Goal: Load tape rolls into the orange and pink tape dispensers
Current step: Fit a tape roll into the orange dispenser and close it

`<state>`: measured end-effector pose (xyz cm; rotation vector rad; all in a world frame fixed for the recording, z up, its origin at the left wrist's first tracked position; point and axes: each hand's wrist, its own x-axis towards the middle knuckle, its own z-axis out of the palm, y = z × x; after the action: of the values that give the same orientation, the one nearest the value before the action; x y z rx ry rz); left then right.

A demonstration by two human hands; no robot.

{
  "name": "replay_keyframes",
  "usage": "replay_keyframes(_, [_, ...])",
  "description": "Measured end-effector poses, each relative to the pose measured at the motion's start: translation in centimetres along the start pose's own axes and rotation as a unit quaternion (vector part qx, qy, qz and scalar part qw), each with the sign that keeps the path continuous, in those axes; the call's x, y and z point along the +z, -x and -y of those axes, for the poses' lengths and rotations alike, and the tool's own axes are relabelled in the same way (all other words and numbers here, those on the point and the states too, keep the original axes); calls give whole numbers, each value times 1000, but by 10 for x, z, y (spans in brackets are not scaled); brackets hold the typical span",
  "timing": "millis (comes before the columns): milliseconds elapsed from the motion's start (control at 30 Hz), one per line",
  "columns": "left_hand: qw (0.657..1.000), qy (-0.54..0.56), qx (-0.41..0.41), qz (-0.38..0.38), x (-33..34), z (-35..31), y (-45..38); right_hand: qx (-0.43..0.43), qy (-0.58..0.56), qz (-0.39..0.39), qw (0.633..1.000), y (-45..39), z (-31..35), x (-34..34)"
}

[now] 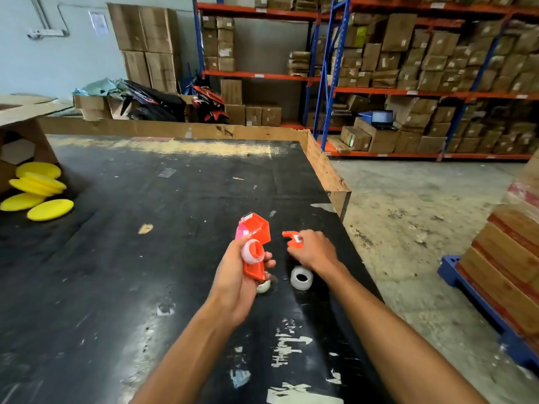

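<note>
So the left hand (237, 275) is wrapped around the orange dispenser (256, 243), holding it up over the black table (145, 228) with the body pointing away and the handle end sticking out below the fingers. There's a tape roll (252, 252) sitting on the dispenser's side, whitish with an orange hub showing through the middle, and the thumb is right against its edge. A bit of pink (241, 231) peeks out along the dispenser's left side, touching it; could be the pink dispenser, but I can't really tell what it is since the orange one hides most of it. The right hand (313, 250) is just beside, off the table too, fingers closed in a pinch on a small orange piece (294, 239) with a hooked end; looks like a cover or clip, and there's a little white patch on it near the fingertips. Down on the table between the two wrists is a loose roll (301, 278), lying flat with its hole facing up. Another pale roll (263, 286) is partly hidden under the left hand, so not much to say there. Far left there's a pile of yellow pads (38, 189) next to a cardboard box (23, 132), well apart from everything else.
</note>
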<state>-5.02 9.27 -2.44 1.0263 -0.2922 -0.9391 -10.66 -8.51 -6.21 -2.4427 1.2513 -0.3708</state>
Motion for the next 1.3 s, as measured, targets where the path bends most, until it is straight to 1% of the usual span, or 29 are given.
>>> replay_keyframes(67, [1000, 7, 2, -6, -11, -6, 5, 7, 25, 8, 1000, -1, 0, 7])
replay_keyframes(133, [1000, 6, 2, -12, -19, -10, 7, 11, 31, 15, 999, 2, -1, 5])
replay_keyframes(167, [1000, 1, 5, -14, -22, -11, 6, 3, 24, 6, 1000, 5, 2, 1])
replay_keyframes(200, [1000, -3, 7, -13, -26, -11, 5, -8, -10, -15, 1000, 10, 6, -4])
replay_keyframes(233, [1000, -9, 8, -14, -28, -11, 2, -24, -70, -42, 996, 17, 12, -10])
replay_keyframes(300, [1000, -20, 11, -18, -29, -9, -2, -73, -224, -71, 969, 42, 30, -26])
replay_keyframes(333, [999, -28, 15, -17, -28, -7, -4, -105, -271, -56, 955, 58, 39, -36])
replay_keyframes(367, [999, -39, 20, -16, -26, -6, -5, -138, -296, -25, 945, 75, 49, -42])
replay_keyframes(433, [998, -59, 16, 7, -19, -2, -4, -167, -283, 29, 944, 99, 58, -47])
replay_keyframes(467, [997, -70, 13, 20, -15, 2, -3, -173, -256, 34, 950, 105, 57, -44])
replay_keyframes(533, [995, -89, 8, 48, -8, 7, 0, -189, -215, 18, 958, 110, 56, -41])
replay_keyframes(567, [994, -93, 3, 58, -6, 8, 1, -193, -217, 8, 957, 112, 53, -41])
replay_keyframes(633, [992, -102, 2, 71, -3, 8, 1, -196, -235, -13, 952, 116, 50, -42])
replay_keyframes(767, [984, -152, 14, 95, 0, 8, 1, -171, -284, -54, 942, 124, 45, -45])
replay_keyframes(800, [984, -152, 15, 95, 0, 8, 1, -163, -299, -66, 938, 126, 44, -45])
replay_keyframes(867, [987, -147, 14, 63, -4, 6, -1, -134, -334, -81, 929, 128, 37, -51])
replay_keyframes(900, [989, -142, 10, 39, -7, 4, -3, -119, -326, -75, 935, 127, 30, -54])
replay_keyframes(933, [990, -138, 7, 20, -11, 2, -6, -106, -283, -56, 951, 125, 22, -57])
replay_keyframes(1000, [991, -136, 2, 2, -19, -1, -10, -73, -131, 16, 989, 121, 4, -57])
replay_keyframes(1033, [990, -138, 1, 2, -22, -2, -11, -49, -53, 50, 996, 118, -3, -55])
replay_keyframes(1067, [990, -137, -3, 5, -22, -2, -11, -22, 3, 74, 997, 117, -10, -51])
replay_keyframes(1133, [991, -134, -18, 12, -22, 0, -9, 11, 62, 105, 992, 113, -18, -43])
replay_keyframes(1300, [991, -125, -45, -6, -21, 8, -4, 8, 115, 133, 984, 104, -24, -39])
